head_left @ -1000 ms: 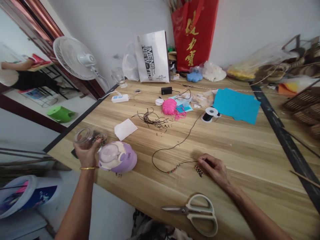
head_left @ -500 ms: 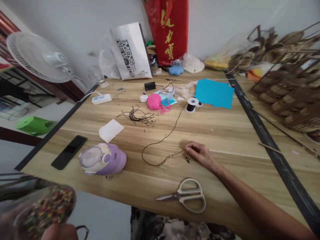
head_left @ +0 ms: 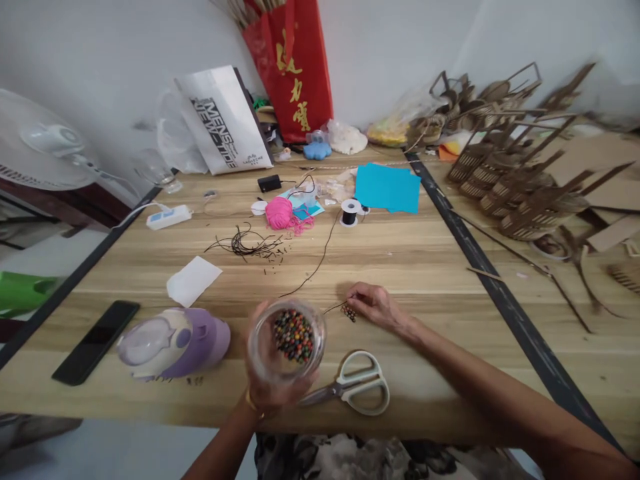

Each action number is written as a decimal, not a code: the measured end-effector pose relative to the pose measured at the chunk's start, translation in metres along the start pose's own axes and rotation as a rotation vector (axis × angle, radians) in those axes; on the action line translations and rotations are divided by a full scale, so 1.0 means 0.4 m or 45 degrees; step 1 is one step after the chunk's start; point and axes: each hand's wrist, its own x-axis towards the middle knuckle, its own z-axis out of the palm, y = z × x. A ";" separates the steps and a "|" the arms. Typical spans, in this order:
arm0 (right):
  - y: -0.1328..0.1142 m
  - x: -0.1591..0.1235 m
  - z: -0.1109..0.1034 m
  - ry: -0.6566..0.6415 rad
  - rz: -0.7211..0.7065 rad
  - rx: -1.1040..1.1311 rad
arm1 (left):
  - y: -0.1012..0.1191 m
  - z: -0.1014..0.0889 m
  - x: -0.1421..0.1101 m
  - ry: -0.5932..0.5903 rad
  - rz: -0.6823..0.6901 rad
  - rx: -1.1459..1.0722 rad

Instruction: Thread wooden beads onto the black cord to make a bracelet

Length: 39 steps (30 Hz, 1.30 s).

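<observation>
A clear round jar (head_left: 261, 357) with many-coloured beads (head_left: 294, 335) inside is in my left hand (head_left: 280, 395), fingers wrapped round it. It hovers over the table, its mouth turned up toward me. My right hand (head_left: 376, 304) rests on the wood, thumb and forefinger pinching a thin black cord (head_left: 320, 265). That cord runs back to a white-flanged spool (head_left: 349, 213); the jar hides its middle stretch. Under the right fingertips lies a small heap of loose beads (head_left: 349, 312). White-handled scissors (head_left: 364, 383) lie just right of the jar, blades partly behind my left hand.
On the left are a purple bottle (head_left: 185, 343), a black phone (head_left: 95, 343) and a white paper (head_left: 194, 281). Black cord scraps (head_left: 247, 243), pink yarn (head_left: 279, 213) and blue sheets (head_left: 388, 189) lie farther back. Brown woven baskets (head_left: 520, 193) stand at the right.
My left hand has brought the bead jar from the lower left corner to over the table's middle, now covering the strung beads. My right hand keeps its pinch. The whole view has shifted.
</observation>
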 end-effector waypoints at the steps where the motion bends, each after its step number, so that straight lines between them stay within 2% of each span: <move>1: -0.004 -0.006 0.000 -0.009 -0.015 -0.023 | -0.007 0.045 0.064 0.007 0.017 -0.114; 3: -0.018 -0.023 0.004 -0.028 -0.077 -0.064 | -0.027 0.112 0.155 0.044 0.012 -0.271; 4: -0.027 -0.033 0.008 -0.036 -0.121 -0.083 | -0.037 0.134 0.184 0.009 -0.007 -0.352; 7: -0.059 -0.063 0.021 -0.053 -0.266 -0.127 | -0.066 0.169 0.235 -0.059 -0.028 -0.498; 11: -0.089 -0.093 0.038 -0.161 -0.373 -0.278 | -0.108 0.200 0.271 -0.090 -0.086 -0.545; 15: -0.091 -0.111 0.043 -0.246 -0.410 -0.501 | -0.140 0.237 0.285 -0.166 -0.120 -0.595; 19: -0.081 -0.121 0.027 -0.280 -0.453 -0.506 | -0.152 0.254 0.277 -0.236 -0.110 -0.619; 22: -0.066 -0.109 0.006 -0.106 -0.393 -0.282 | -0.159 0.250 0.270 -0.272 -0.096 -0.583; 26: -0.033 -0.047 -0.007 0.348 -0.131 0.189 | -0.167 0.238 0.268 -0.295 -0.081 -0.500; 28: -0.011 -0.003 -0.002 0.518 0.006 0.456 | -0.165 0.232 0.270 -0.288 -0.059 -0.452; 30: 0.008 0.042 0.008 0.587 0.088 0.733 | -0.158 0.226 0.275 -0.257 -0.012 -0.351; 32: 0.020 0.080 0.019 0.572 0.127 0.931 | -0.147 0.222 0.281 -0.222 0.064 -0.209; 36: 0.013 0.119 0.039 0.510 0.072 1.167 | -0.129 0.218 0.287 -0.187 0.201 0.022; 39: -0.005 0.123 0.050 0.485 0.042 1.260 | -0.130 0.219 0.287 -0.189 0.237 0.104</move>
